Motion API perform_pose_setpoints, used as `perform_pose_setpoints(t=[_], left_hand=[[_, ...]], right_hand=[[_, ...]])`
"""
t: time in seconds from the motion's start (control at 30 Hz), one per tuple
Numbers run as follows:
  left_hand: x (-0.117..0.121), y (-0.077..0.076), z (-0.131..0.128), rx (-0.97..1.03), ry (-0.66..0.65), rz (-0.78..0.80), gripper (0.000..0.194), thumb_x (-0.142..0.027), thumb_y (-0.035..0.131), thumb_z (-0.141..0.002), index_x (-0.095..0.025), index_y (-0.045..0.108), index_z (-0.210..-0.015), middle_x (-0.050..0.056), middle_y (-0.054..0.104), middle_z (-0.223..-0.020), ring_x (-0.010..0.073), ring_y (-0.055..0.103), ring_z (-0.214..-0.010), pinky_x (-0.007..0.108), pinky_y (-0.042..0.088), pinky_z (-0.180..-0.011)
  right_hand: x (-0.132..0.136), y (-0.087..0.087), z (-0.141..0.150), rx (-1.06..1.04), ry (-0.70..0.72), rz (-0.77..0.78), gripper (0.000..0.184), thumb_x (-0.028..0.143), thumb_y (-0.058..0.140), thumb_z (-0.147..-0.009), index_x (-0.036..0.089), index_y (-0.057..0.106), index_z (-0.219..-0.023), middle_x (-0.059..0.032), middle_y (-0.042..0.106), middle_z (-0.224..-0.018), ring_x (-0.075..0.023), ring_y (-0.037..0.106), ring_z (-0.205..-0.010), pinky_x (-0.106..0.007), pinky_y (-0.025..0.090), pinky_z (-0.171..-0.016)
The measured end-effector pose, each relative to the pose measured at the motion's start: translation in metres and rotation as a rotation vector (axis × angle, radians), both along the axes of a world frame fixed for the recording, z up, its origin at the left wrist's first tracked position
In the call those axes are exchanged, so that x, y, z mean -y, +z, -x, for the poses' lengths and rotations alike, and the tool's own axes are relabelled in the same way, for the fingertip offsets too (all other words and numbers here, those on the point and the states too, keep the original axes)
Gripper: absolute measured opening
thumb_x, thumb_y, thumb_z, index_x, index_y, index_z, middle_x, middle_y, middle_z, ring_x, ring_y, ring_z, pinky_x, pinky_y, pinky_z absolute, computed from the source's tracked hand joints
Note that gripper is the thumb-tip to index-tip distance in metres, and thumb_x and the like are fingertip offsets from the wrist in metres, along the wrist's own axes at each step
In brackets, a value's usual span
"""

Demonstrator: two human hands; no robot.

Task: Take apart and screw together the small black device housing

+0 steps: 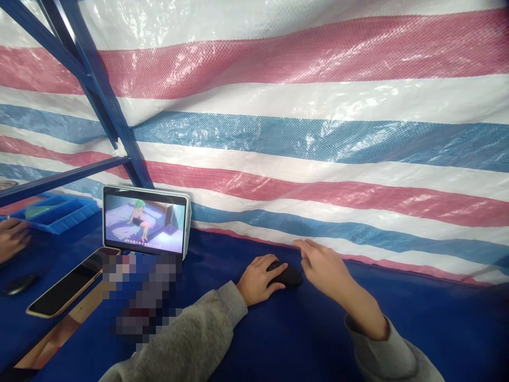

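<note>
My left hand point(258, 278) rests on the blue table cover, its fingers curled round a small black object point(287, 275) that looks like a computer mouse. My right hand point(324, 265) hovers just to the right of that object, fingers stretched out toward the striped tarpaulin, holding nothing. Both arms wear grey sleeves.
A tablet point(145, 222) playing a cartoon stands at the left. A phone point(69, 286) lies face up in front of it. Another person's hand point(11, 239) and a second black mouse point(18, 284) are at the far left, near a blue tray point(59, 212). A striped tarpaulin point(318, 132) hangs behind.
</note>
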State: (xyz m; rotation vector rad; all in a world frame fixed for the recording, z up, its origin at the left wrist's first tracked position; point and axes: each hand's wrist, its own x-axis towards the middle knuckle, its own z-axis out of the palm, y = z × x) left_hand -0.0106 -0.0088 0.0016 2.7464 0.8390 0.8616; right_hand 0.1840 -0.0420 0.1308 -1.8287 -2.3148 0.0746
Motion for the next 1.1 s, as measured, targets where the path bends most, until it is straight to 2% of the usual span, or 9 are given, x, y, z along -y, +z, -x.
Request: perform_pose_setpoints(t=[0.13, 0.27, 0.43, 0.63, 0.7, 0.83, 1.0, 1.1], left_hand=[[0.0001, -0.0014, 0.0004, -0.009, 0.005, 0.004, 0.050, -0.050, 0.049, -0.093, -0.025, 0.047, -0.137, 0.012, 0.053, -0.128, 0.0274, 0.049, -0.122, 0.045, 0.043, -0.100], [0.0001, -0.0023, 0.0000, -0.013, 0.009, 0.009, 0.051, -0.050, 0.051, -0.093, -0.026, 0.047, -0.137, 0.011, 0.053, -0.128, 0.0270, 0.048, -0.123, 0.044, 0.043, -0.101], [0.0004, 0.0002, -0.0006, -0.001, 0.006, 0.003, 0.050, -0.050, 0.050, -0.093, -0.025, 0.049, -0.136, 0.012, 0.054, -0.126, 0.0270, 0.049, -0.122, 0.045, 0.043, -0.100], [0.0003, 0.0009, -0.0001, -0.007, 0.005, 0.001, 0.050, -0.051, 0.049, -0.093, -0.025, 0.048, -0.136, 0.012, 0.053, -0.127, 0.0272, 0.049, -0.121, 0.044, 0.044, -0.099], [0.0001, 0.0003, -0.0002, -0.007, 0.006, 0.002, 0.050, -0.051, 0.049, -0.093, -0.025, 0.048, -0.137, 0.011, 0.053, -0.127, 0.0272, 0.049, -0.121, 0.044, 0.043, -0.100], [-0.0001, -0.0001, -0.0006, -0.001, 0.008, 0.000, 0.050, -0.050, 0.049, -0.093, -0.025, 0.048, -0.137, 0.011, 0.054, -0.126, 0.0268, 0.050, -0.121, 0.044, 0.043, -0.100], [0.0003, 0.0010, -0.0004, -0.008, 0.006, 0.003, 0.050, -0.050, 0.050, -0.093, -0.024, 0.049, -0.136, 0.012, 0.053, -0.126, 0.0269, 0.049, -0.121, 0.044, 0.044, -0.100], [0.0003, 0.0003, -0.0002, -0.008, 0.009, 0.004, 0.049, -0.049, 0.049, -0.094, -0.024, 0.049, -0.136, 0.011, 0.053, -0.126, 0.0266, 0.050, -0.121, 0.044, 0.043, -0.100]], right_hand=[[-0.0017, 0.0006, -0.0007, -0.001, -0.007, 0.040, 0.041, 0.008, 0.034, -0.087, 0.019, 0.059, -0.117, -0.0053, 0.067, -0.087, -0.0182, 0.062, -0.074, -0.027, 0.037, -0.065], [-0.0010, 0.0004, -0.0015, 0.002, 0.021, 0.011, 0.044, 0.003, 0.037, -0.082, 0.020, 0.059, -0.116, -0.0056, 0.065, -0.098, -0.0166, 0.062, -0.076, -0.026, 0.037, -0.067], [0.0009, 0.0015, -0.0010, -0.027, 0.041, 0.026, 0.047, 0.002, 0.040, -0.075, 0.020, 0.059, -0.114, -0.0041, 0.065, -0.097, -0.0184, 0.062, -0.084, -0.027, 0.038, -0.073], [0.0000, 0.0001, 0.0001, 0.011, -0.015, 0.006, 0.038, 0.011, 0.034, -0.088, 0.019, 0.059, -0.115, -0.0053, 0.066, -0.091, -0.0185, 0.062, -0.074, -0.029, 0.037, -0.066], [-0.0001, 0.0000, -0.0001, 0.020, -0.007, 0.016, 0.041, 0.008, 0.034, -0.086, 0.020, 0.059, -0.117, -0.0055, 0.066, -0.092, -0.0175, 0.062, -0.072, -0.028, 0.036, -0.064], [0.0004, 0.0004, 0.0011, -0.027, 0.048, -0.002, 0.046, 0.004, 0.039, -0.079, 0.021, 0.059, -0.116, -0.0051, 0.065, -0.101, -0.0172, 0.062, -0.081, -0.027, 0.038, -0.069], [0.0005, 0.0009, 0.0021, -0.034, 0.004, 0.003, 0.037, 0.011, 0.036, -0.088, 0.020, 0.060, -0.114, -0.0054, 0.068, -0.093, -0.0183, 0.063, -0.077, -0.027, 0.039, -0.068], [0.0008, 0.0006, 0.0010, -0.046, 0.031, 0.009, 0.042, 0.005, 0.037, -0.083, 0.020, 0.060, -0.114, -0.0051, 0.066, -0.095, -0.0166, 0.062, -0.079, -0.026, 0.039, -0.070]])
